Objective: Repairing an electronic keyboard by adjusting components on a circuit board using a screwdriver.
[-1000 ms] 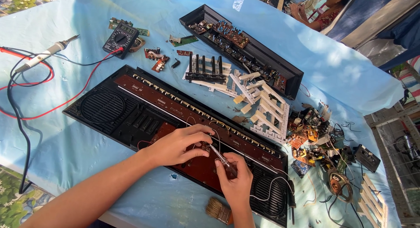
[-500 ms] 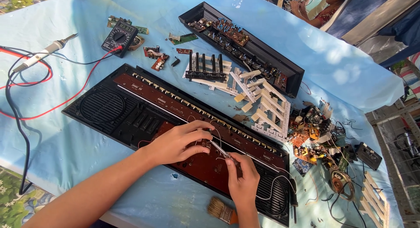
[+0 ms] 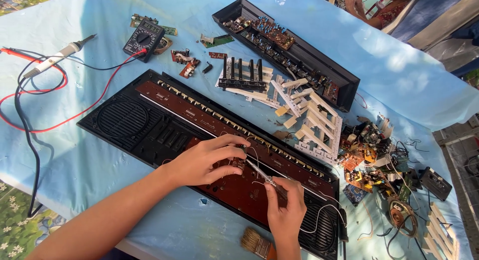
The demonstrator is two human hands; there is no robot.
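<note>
Keyboard shell (image 3: pixel 149 125), both hands central, edges open

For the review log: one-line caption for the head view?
Left hand steadies the opened keyboard's brown circuit board while right hand works a screwdriver on it.

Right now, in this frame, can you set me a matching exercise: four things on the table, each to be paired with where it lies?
Things:
1. multimeter
2. paintbrush
3. soldering iron
4. loose white keys

Places:
A. near table edge, beside the right hand
B. far left, among red and black leads
C. between the two black keyboard shells
D. far side, left of the small circuit boards

Pairs: 1-D, 2-A, 3-B, 4-C
</note>
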